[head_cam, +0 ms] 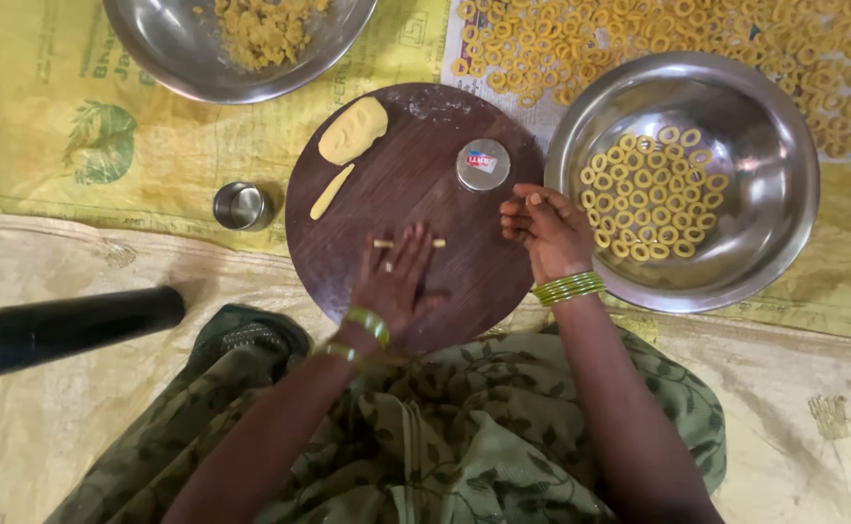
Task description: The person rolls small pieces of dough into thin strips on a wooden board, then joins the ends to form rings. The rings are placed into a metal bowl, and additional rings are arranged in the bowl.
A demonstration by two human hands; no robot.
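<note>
My left hand (398, 279) lies flat, fingers spread, on a thin yellow dough strip (384, 244) in the middle of the round dark wooden board (445, 291). The strip's ends stick out on both sides of the fingers. My right hand (547, 231) hovers at the board's right edge with fingers curled together; whether it pinches a bit of dough is hidden. A flattened dough lump (353, 129) and a short dough roll (331, 191) lie at the board's upper left. A small round metal lid (483, 164) sits on the board near the right hand.
A steel bowl (765, 243) holding several dough rings stands right of the board. More rings dry on paper (542, 121) at the top right. Another steel bowl (173, 58) with crumbly dough is at top left. A small steel cup (242, 206) and a black cylinder (66, 328) lie left.
</note>
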